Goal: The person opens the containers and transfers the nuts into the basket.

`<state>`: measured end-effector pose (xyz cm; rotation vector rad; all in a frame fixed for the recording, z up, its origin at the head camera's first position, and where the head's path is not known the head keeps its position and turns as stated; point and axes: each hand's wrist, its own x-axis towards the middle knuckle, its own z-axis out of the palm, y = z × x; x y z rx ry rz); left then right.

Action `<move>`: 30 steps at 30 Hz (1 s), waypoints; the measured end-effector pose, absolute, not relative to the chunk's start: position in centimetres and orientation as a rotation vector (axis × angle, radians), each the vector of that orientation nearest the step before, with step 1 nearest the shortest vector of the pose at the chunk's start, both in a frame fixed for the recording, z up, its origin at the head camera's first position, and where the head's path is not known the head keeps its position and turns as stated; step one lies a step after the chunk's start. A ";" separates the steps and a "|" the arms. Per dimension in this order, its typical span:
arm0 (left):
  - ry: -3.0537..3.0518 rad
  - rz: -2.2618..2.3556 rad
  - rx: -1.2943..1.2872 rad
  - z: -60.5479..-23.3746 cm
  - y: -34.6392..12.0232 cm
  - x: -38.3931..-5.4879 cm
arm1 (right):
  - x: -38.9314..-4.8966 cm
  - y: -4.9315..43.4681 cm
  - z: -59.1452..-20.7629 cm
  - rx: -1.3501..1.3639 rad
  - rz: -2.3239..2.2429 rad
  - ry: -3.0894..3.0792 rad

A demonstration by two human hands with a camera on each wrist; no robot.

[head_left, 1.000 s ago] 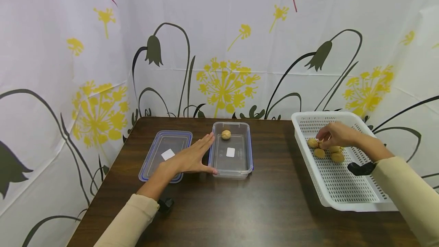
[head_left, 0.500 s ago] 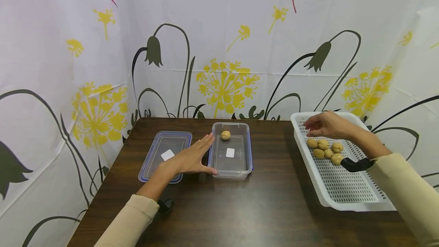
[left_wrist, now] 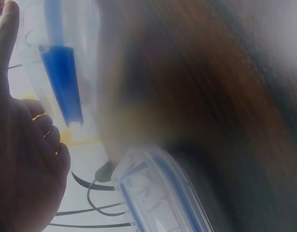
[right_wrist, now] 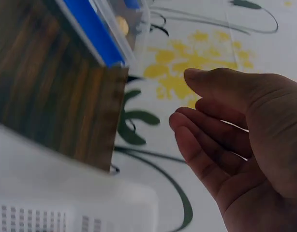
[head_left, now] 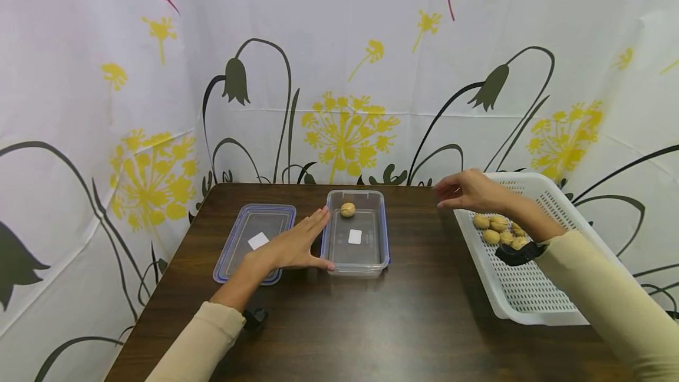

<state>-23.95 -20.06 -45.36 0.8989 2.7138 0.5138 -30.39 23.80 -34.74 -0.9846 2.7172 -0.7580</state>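
My left hand [head_left: 294, 246] rests with straight fingers against the left side of a clear plastic food container [head_left: 358, 265], thumb near its front corner. One walnut [head_left: 347, 210] lies at the container's back left. In the left wrist view the palm is beside the container's blue clip [left_wrist: 64, 82]. My right hand [head_left: 469, 190] hovers over the far left corner of a white perforated basket [head_left: 536, 293]. Its fingers are loosely bent, and the right wrist view shows a gap between thumb and fingertips with nothing in it. Several walnuts [head_left: 498, 223] lie in the basket.
A clear lid [head_left: 265, 217] with a blue seal lies left of the container, partly behind the left hand. Dark wood table [head_left: 419, 287] spreads between container and basket. A flower-patterned curtain [head_left: 339, 46] hangs right behind the table's back edge.
My right hand has risen from among the walnuts and moved left past the basket's rim, uncovering several of them. The left hand stays at the container.
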 end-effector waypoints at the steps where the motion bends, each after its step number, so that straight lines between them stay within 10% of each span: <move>1: 2.714 0.512 0.900 -45.4 -20.0 -24.0 | -30.4 23.3 -34.8 -0.987 -0.772 2.710; 30: 2.708 0.498 0.899 -45.5 -20.1 -24.1 | -30.0 10.6 -40.5 -0.883 -1.048 2.607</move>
